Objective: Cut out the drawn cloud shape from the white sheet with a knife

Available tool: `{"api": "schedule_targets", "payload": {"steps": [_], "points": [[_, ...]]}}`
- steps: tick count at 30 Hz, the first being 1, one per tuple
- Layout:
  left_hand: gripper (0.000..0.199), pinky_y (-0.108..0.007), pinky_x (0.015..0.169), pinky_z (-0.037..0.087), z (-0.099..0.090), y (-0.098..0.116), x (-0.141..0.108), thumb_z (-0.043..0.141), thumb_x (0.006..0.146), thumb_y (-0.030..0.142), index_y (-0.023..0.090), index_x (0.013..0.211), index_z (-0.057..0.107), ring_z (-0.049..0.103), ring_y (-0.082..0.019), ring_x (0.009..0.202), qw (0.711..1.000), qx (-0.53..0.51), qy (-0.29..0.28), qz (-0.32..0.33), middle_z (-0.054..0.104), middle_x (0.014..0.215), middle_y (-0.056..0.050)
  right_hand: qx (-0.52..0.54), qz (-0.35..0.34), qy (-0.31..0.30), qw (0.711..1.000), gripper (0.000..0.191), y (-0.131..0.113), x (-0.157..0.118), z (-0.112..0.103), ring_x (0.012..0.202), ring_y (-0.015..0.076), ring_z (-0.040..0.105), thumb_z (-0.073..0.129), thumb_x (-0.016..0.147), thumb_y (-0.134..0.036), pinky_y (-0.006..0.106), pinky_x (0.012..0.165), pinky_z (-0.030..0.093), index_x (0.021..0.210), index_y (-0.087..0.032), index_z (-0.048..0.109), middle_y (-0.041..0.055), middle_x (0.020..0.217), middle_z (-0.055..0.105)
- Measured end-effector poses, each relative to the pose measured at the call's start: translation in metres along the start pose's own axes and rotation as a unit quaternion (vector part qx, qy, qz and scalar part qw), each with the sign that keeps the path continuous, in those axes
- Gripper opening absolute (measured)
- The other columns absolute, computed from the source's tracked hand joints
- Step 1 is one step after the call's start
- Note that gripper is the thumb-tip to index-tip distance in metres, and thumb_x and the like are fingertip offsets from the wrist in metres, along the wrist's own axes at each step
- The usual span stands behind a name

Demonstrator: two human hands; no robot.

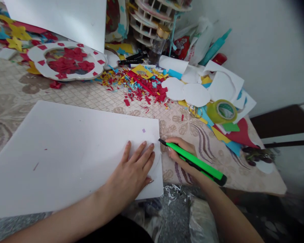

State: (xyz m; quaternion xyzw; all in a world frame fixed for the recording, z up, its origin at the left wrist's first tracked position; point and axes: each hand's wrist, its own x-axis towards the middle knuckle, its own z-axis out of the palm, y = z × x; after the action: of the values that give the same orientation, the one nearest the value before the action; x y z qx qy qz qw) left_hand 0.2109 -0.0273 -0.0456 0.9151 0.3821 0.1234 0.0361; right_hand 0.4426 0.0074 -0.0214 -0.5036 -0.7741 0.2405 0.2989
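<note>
A large white foam board (73,148) lies flat on the patterned tablecloth, its near edge reaching past the table's front. My left hand (135,165) rests flat on the board near its right end, fingers spread. In my right hand (182,152) is a green utility knife (196,162), its dark tip at the board's right edge. Whether the blade is in the board I cannot tell. A small purple scrap (143,130) sits on the board beyond my left fingers.
Behind the board lies a scalloped white frame (35,55) with red paper flowers, beside red, yellow and blue scraps (142,84). To the right are white cutouts (196,95), a yellow tape roll (221,111) and coloured paper. A gold-capped bottle (159,44) stands at the back.
</note>
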Motion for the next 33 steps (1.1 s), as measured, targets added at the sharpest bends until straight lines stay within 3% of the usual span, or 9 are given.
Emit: {"api": "schedule_targets", "payload": {"steps": [7, 11, 17, 22, 29, 33], "points": [[0.061, -0.058, 0.120, 0.023, -0.002, 0.000, 0.001, 0.067, 0.088, 0.049, 0.015, 0.137, 0.055, 0.038, -0.031, 0.142, 1.000, -0.006, 0.003, 0.000, 0.043, 0.153, -0.009, -0.033, -0.040, 0.031, 0.998, 0.025, 0.008, -0.008, 0.011, 0.087, 0.0200, 0.069, 0.055, 0.091, -0.019, 0.034, 0.073, 0.056, 0.113, -0.029, 0.062, 0.0028, 0.098, 0.071], [0.060, -0.058, 0.119, 0.024, -0.001, 0.000, 0.000, 0.066, 0.088, 0.049, 0.016, 0.137, 0.055, 0.038, -0.031, 0.143, 1.000, -0.006, -0.002, -0.002, 0.043, 0.154, -0.009, -0.043, -0.041, 0.049, 0.997, 0.019, 0.008, -0.009, 0.013, 0.082, 0.0198, 0.069, 0.055, 0.091, -0.019, 0.034, 0.072, 0.057, 0.107, -0.027, 0.062, 0.0024, 0.092, 0.072], [0.061, -0.060, 0.117, 0.028, -0.001, 0.000, 0.002, 0.069, 0.086, 0.049, 0.015, 0.136, 0.056, 0.040, -0.032, 0.142, 1.000, -0.004, 0.010, 0.000, 0.044, 0.153, -0.010, -0.016, 0.020, 0.058, 0.998, 0.019, -0.003, -0.009, 0.014, 0.087, 0.0190, 0.069, 0.056, 0.091, -0.023, 0.034, 0.078, 0.057, 0.108, -0.027, 0.062, 0.0027, 0.098, 0.071], [0.063, -0.061, 0.116, 0.029, 0.000, 0.002, 0.002, 0.070, 0.085, 0.048, 0.014, 0.136, 0.056, 0.039, -0.033, 0.142, 1.000, 0.007, 0.007, -0.001, 0.043, 0.153, -0.011, -0.005, 0.054, 0.062, 0.997, 0.015, -0.010, -0.005, 0.015, 0.074, 0.0170, 0.067, 0.056, 0.092, -0.025, 0.032, 0.073, 0.055, 0.106, -0.026, 0.062, -0.0004, 0.078, 0.068], [0.064, -0.061, 0.118, 0.027, -0.002, 0.003, 0.002, 0.068, 0.086, 0.050, 0.014, 0.138, 0.055, 0.038, -0.032, 0.142, 1.000, 0.015, 0.001, -0.002, 0.043, 0.154, -0.010, -0.041, -0.032, 0.058, 0.997, 0.015, -0.009, -0.005, 0.015, 0.085, 0.0183, 0.068, 0.054, 0.092, -0.020, 0.032, 0.078, 0.055, 0.105, -0.025, 0.060, 0.0037, 0.093, 0.071], [0.063, -0.061, 0.116, 0.030, -0.001, 0.002, 0.002, 0.067, 0.087, 0.049, 0.014, 0.138, 0.054, 0.038, -0.033, 0.142, 1.000, 0.015, 0.002, -0.001, 0.043, 0.154, -0.010, -0.029, -0.014, 0.058, 0.998, 0.016, -0.003, -0.020, 0.015, 0.084, 0.0192, 0.068, 0.055, 0.092, -0.021, 0.033, 0.076, 0.055, 0.107, -0.025, 0.061, 0.0040, 0.093, 0.071]]}}
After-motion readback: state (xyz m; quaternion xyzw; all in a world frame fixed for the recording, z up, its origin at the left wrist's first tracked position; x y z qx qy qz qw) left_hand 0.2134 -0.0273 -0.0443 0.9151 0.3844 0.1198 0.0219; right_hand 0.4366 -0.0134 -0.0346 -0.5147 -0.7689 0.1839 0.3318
